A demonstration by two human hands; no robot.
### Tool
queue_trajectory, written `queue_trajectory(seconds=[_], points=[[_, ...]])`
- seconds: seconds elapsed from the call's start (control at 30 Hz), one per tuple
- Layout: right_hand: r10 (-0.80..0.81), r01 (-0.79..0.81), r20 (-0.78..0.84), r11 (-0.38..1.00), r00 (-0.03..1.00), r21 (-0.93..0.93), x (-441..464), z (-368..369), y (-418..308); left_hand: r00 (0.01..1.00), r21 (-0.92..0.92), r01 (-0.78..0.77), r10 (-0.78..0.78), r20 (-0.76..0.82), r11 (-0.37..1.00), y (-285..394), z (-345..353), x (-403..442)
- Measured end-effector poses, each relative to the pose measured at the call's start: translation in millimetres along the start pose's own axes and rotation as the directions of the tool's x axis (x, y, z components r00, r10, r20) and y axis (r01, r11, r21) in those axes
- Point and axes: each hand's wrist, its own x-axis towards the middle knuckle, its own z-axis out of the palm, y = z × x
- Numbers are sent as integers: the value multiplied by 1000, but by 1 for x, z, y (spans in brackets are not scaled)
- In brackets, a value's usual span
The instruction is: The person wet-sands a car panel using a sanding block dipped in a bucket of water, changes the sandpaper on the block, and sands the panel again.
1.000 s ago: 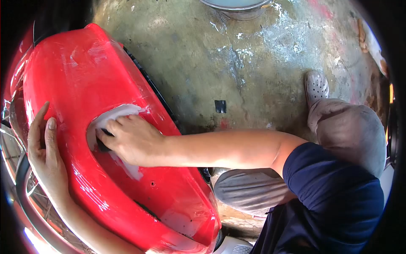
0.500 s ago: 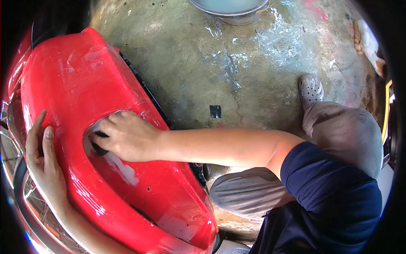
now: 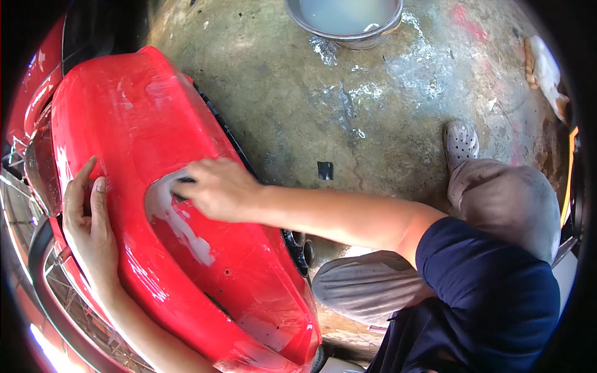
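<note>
A glossy red vehicle body panel (image 3: 127, 137) lies in front of me, with a smeared pale grey filler patch (image 3: 166, 205) in its recessed area. My right hand (image 3: 222, 188), slightly blurred, pinches a small dark piece of sandpaper (image 3: 184, 181) at the upper edge of that patch. Most of the sandpaper is hidden under the fingers. On the panel's left side rests my left hand (image 3: 93, 230), its fingers spread and nothing in them.
A dark bucket (image 3: 298, 22) of cloudy water stands on the stained concrete floor (image 3: 280, 112). A black square scrap (image 3: 325, 170) lies nearer. Spoked wheels (image 3: 46, 261) are at the left edge. A white and orange cat (image 3: 548, 71), partly cut off, lies far right.
My right hand has shifted up and right along the recess, uncovering more of the grey patch. The view has shifted, so the panel appears farther right. My left hand stays against the panel.
</note>
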Motion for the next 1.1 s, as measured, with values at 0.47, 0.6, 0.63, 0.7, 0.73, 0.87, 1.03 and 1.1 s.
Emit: queue_trajectory(seconds=[0.47,0.6,0.63,0.7,0.73,0.87,1.03,1.1], points=[[183,-160,213,980,960,-120,-28,-23,19,997,82,-76,77,-4,994,0,-5,-2],[193,-226,258,969,947,104,13,-92,25,997,61,-53,56,-50,997,11,-4,-3],[177,-178,224,984,958,-16,38,-117,37,996,55,-63,66,-54,997,11,-4,-3],[381,-377,177,924,907,-55,92,-174,67,990,105,-101,110,-84,989,10,-3,-3],[426,-385,186,896,885,-220,118,-209,81,987,101,-111,121,-103,989,7,-1,-2],[421,-152,181,643,889,-750,155,-318,253,982,106,-99,115,-152,989,6,1,-3],[728,-179,221,429,649,-886,133,-321,307,993,140,-64,77,-87,988,4,-3,-4],[778,-318,201,458,595,-830,134,-317,297,990,154,-87,102,-93,984,0,-1,-4]])
